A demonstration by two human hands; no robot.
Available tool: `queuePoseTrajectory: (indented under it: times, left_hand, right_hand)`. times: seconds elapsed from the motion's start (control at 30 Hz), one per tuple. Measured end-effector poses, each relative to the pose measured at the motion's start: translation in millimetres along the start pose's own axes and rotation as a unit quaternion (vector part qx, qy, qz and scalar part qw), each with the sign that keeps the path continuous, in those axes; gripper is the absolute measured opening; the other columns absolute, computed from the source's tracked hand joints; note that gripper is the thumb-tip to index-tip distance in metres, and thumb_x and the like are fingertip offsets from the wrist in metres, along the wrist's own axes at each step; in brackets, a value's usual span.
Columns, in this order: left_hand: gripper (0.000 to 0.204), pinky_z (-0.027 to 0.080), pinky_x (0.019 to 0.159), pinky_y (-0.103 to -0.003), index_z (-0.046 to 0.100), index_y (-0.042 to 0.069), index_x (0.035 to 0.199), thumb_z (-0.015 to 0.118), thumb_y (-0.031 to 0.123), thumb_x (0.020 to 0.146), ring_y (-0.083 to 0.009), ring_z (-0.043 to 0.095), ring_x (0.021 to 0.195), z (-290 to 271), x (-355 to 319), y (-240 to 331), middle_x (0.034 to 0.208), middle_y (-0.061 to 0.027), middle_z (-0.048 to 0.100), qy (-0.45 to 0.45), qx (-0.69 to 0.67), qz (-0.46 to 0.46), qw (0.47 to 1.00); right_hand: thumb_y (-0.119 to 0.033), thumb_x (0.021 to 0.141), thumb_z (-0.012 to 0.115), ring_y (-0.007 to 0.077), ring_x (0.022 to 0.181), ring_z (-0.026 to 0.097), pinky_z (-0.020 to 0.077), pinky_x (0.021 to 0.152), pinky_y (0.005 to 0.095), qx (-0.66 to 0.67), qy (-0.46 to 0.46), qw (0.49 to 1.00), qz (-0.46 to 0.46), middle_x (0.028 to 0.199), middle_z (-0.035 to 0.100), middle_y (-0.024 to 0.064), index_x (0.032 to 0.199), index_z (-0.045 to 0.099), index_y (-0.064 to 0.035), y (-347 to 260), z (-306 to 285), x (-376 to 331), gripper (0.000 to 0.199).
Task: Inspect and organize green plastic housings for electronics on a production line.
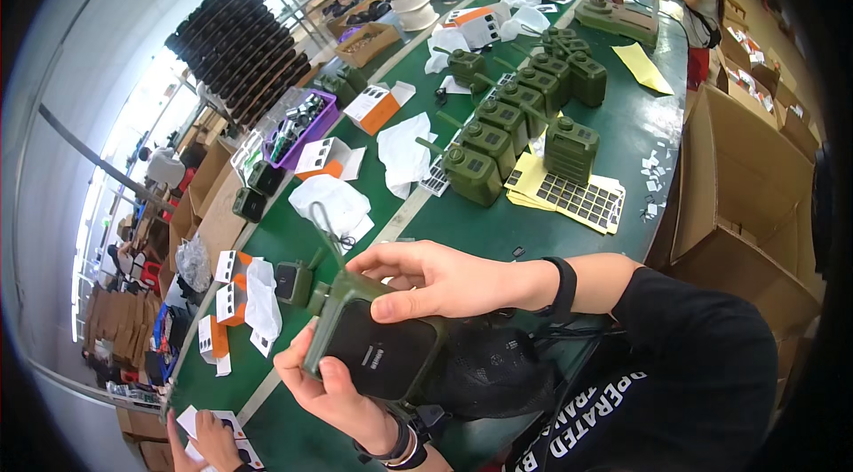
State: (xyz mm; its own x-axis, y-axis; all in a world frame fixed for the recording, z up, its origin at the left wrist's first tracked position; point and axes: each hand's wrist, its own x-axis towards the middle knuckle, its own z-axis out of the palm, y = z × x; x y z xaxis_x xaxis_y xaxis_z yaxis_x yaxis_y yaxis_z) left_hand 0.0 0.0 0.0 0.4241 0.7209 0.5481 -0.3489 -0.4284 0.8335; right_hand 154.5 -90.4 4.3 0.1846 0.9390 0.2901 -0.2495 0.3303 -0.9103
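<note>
White capitals (593, 419) cross the black shirt (711, 348); pale print (370, 356) (tiny) marks the green device (378, 330)

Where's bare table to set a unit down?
Table's right side, between far yellow sheet and white scraps. Smaller: between canister row's near end and right hand, small dark piece aside. Crowded: along that row; leftward, boxes and white bags.
</note>
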Motion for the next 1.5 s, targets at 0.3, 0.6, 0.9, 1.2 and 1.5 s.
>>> queuePoseTrajectory:
  times: [0.3,0.6,0.9,1.2,1.5]
  left_hand:
    - [0.057,0.039,0.096,-0.039,0.028,0.003,0.134,0.037,0.043,0.094,-0.027,0.042,0.121,10,3,4,0.134,-0.0146,0.038,-0.034,0.091,-0.152,0.984]
    - [0.054,0.04,0.094,-0.034,0.04,0.003,0.129,0.034,0.044,0.094,-0.0214,0.05,0.111,-17,12,-6,0.122,-0.0124,0.05,-0.042,-0.185,-0.249,0.95]
    - [0.066,0.045,0.091,-0.037,0.035,0.001,0.131,0.048,0.046,0.085,-0.0267,0.051,0.11,-22,9,-3,0.124,-0.0165,0.048,-0.03,-0.183,-0.176,0.967]
    - [0.074,0.047,0.089,-0.038,0.034,0.0,0.13,0.064,0.039,0.074,-0.0293,0.054,0.106,-26,12,-2,0.12,-0.0197,0.047,-0.055,-0.207,-0.174,0.961]
    - [0.074,0.041,0.092,-0.036,0.036,-0.001,0.127,0.07,0.034,0.071,-0.0288,0.051,0.107,-33,19,16,0.117,-0.0191,0.048,-0.195,-0.039,-0.192,0.961]
  right_hand:
    - [-0.009,0.069,0.067,0.0332,0.108,0.047,0.0409,0.09,0.0402,-0.375,0.239,0.811,-0.379,0.119,0.046,0.0188,0.124,0.041,0.0018,16,23,-4,0.062]
    - [-0.012,0.074,0.064,0.0348,0.117,0.041,0.0366,0.096,0.0468,-0.446,0.141,0.798,-0.38,0.131,0.041,0.0194,0.124,0.047,0.001,39,50,-12,0.054]
    - [-0.028,0.075,0.071,0.026,0.117,0.045,0.036,0.098,0.0342,-0.101,0.066,0.986,-0.114,0.125,0.045,0.0199,0.134,0.028,0.0031,14,24,-6,0.08]
    - [-0.023,0.075,0.072,0.0229,0.117,0.045,0.0371,0.097,0.0356,-0.151,0.04,0.978,-0.141,0.124,0.047,0.0143,0.133,0.031,0.0016,9,23,-8,0.075]
    - [-0.028,0.068,0.077,0.0131,0.069,0.053,0.0438,0.06,0.0251,-0.255,0.013,0.966,0.04,0.099,0.056,0.0081,0.125,0.045,-0.0012,4,6,-7,0.071]
